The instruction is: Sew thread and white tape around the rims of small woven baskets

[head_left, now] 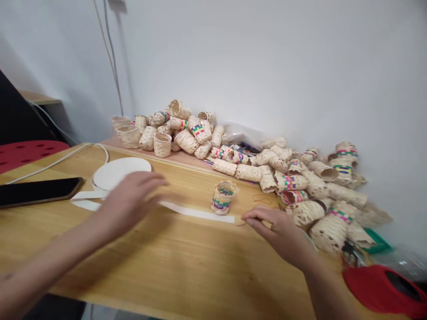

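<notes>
We hold our left hand (130, 204) open above the white strip (196, 212) on the table (100, 266), the small woven basket (224, 198) stands upright behind the strip, and our right hand (276, 233) lies empty, half-curled, beside the strip's end, near a heap of woven baskets (310, 195)

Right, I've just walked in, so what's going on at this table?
A person is working at a wooden table with both bare hands. The left hand is blurred, above a long white strip, and the right hand is at the strip's far end. A small woven basket with coloured bands stands upright just behind the strip. A large heap of similar woven baskets lies against the wall. A white disc and a phone lie to the left.
</notes>
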Motion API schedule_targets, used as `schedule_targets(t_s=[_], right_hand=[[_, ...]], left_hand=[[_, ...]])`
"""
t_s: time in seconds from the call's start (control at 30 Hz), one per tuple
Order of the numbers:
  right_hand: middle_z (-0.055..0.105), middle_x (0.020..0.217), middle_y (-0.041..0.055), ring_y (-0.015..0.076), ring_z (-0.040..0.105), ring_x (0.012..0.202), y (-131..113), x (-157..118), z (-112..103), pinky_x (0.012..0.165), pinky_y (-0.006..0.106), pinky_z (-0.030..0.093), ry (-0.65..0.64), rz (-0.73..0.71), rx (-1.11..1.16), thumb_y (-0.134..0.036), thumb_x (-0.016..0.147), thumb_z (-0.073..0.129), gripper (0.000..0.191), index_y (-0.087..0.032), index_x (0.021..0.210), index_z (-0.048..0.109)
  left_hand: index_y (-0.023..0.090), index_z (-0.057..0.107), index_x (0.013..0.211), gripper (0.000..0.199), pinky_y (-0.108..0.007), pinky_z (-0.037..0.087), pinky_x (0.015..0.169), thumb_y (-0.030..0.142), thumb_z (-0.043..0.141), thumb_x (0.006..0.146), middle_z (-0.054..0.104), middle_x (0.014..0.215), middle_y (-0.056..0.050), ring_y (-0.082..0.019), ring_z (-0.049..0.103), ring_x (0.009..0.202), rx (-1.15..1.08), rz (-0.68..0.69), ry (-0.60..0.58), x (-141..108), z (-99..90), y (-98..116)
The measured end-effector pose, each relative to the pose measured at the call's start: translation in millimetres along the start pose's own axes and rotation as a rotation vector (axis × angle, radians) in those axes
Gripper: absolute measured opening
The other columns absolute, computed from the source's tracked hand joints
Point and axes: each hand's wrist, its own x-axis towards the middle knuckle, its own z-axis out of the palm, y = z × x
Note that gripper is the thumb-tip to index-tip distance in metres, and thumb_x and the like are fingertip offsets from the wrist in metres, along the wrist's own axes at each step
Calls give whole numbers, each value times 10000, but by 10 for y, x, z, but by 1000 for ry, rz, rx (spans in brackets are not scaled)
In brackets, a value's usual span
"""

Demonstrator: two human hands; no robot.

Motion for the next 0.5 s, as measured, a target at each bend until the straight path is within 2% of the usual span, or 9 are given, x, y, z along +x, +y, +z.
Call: schedule_targets(t_s=[0.03, 0.1, 0.17, 0.23, 0.37, 0.43, 0.5], right_hand=[[712, 918, 32, 171, 634, 858, -70, 46, 34, 767, 264, 453, 8, -29, -13, -251, 921, 484, 217, -219, 888, 696], [713, 949, 30, 172, 634, 882, -126, 97, 94, 779, 267, 450, 18, -38, -61, -217, 919, 487, 207, -220, 932, 693], [713, 966, 33, 184, 637, 891, -72, 96, 154, 775, 279, 448, -11, 5, -150, -206, 915, 495, 203, -222, 965, 691], [713, 956, 40, 198, 644, 874, 45, 69, 225, 744, 289, 443, -59, 68, -267, -207, 914, 500, 198, -218, 964, 692], [705, 925, 47, 203, 644, 864, 247, 75, 393, 692, 283, 423, -114, 106, -434, -206, 908, 514, 183, -211, 925, 696], [699, 913, 52, 204, 637, 870, 284, 132, 470, 677, 278, 411, -124, 88, -458, -212, 896, 538, 161, -212, 913, 698], [695, 888, 62, 211, 632, 855, 293, 202, 536, 658, 278, 399, -132, 70, -473, -213, 886, 551, 150, -206, 872, 700]], left_hand=[[200, 633, 1064, 270, -367, 441, 921, 360, 469, 921, 654, 1102, -75, -224, 580, 1043, -95, 86, -52, 111, 25, 280], [226, 644, 1036, 202, -307, 441, 848, 293, 484, 931, 672, 1010, -39, -175, 602, 931, -218, 222, -262, 282, 118, 723], [207, 658, 910, 154, -300, 429, 784, 266, 516, 914, 677, 911, -27, -170, 605, 846, -208, 270, -391, 358, 283, 956], [181, 641, 799, 158, -307, 414, 728, 252, 534, 891, 664, 830, -35, -180, 597, 783, -142, 309, -450, 350, 513, 1021], [150, 615, 733, 214, -304, 395, 630, 221, 501, 899, 641, 750, -64, -181, 576, 687, -81, 379, -463, 254, 972, 1034], [141, 622, 745, 222, -297, 401, 616, 211, 484, 904, 647, 764, -77, -185, 577, 682, -86, 362, -475, 239, 1095, 1081], [132, 633, 775, 222, -289, 413, 614, 191, 464, 906, 656, 796, -86, -189, 587, 699, -81, 328, -495, 251, 1140, 1137]])
